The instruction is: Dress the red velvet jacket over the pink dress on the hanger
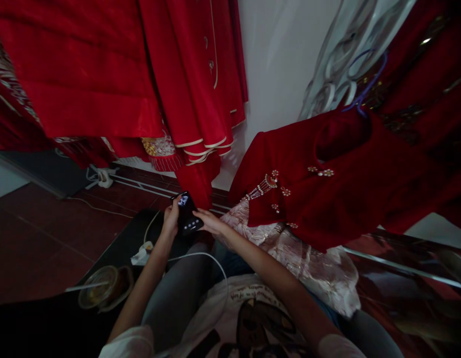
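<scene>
Between my two hands is a black smartphone (186,213), its screen lit with a small picture at the top and a row of round icons near the bottom. My left hand (171,217) grips its left side, the thumb lying near the upper edge. My right hand (209,221) holds the lower right side with the fingers closed around it. A white cable (211,257) curves across my lap below the phone. Close to my right forearm, a dark red jacket (308,184) with beaded trim hangs over a pale shiny skirt (312,261).
Red garments (104,69) hang at the upper left, above a white rack base (141,184). A clear plastic cup (100,288) with a straw stands by my left arm, near a white charger-like piece (141,254). White hangers (338,74) cluster at the upper right.
</scene>
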Demonstrator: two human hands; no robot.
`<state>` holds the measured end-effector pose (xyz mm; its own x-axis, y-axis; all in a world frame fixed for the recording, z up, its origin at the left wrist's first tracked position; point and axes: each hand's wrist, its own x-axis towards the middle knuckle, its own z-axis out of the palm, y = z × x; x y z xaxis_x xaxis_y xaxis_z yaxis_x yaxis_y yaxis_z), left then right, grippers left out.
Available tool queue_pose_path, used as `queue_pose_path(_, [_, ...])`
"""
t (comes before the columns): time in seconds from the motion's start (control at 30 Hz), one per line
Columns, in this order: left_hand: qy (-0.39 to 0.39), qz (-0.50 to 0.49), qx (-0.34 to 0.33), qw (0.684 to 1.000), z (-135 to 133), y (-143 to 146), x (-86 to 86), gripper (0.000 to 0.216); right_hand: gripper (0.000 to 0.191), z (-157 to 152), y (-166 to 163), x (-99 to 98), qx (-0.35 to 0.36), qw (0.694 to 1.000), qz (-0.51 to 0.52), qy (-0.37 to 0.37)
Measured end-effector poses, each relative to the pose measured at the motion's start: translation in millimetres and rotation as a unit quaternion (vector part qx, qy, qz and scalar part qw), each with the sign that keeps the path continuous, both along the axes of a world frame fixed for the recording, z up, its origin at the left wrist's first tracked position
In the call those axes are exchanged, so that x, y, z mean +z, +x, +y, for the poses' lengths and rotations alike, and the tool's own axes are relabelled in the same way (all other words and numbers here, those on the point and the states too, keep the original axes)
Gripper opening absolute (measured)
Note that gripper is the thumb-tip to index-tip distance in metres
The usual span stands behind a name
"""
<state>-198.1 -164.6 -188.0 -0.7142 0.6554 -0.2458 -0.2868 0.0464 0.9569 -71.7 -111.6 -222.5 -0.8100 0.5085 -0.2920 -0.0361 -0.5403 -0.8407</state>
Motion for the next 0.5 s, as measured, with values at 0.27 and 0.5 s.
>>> queue_pose_path(0.27, [0.006, -0.02, -0.003, 1.0, 3, 0, -3.9, 0.048, 0.049, -2, 6, -6.6, -0.007, 0.999, 0.041, 0.002])
queue_pose_path(0.5, [0.095, -0.105, 0.014, 0.99, 5, 6, 8.0, 0.055, 0.032, 1, -2, -19.2, -0.076, 0.996, 0.008, 0.035])
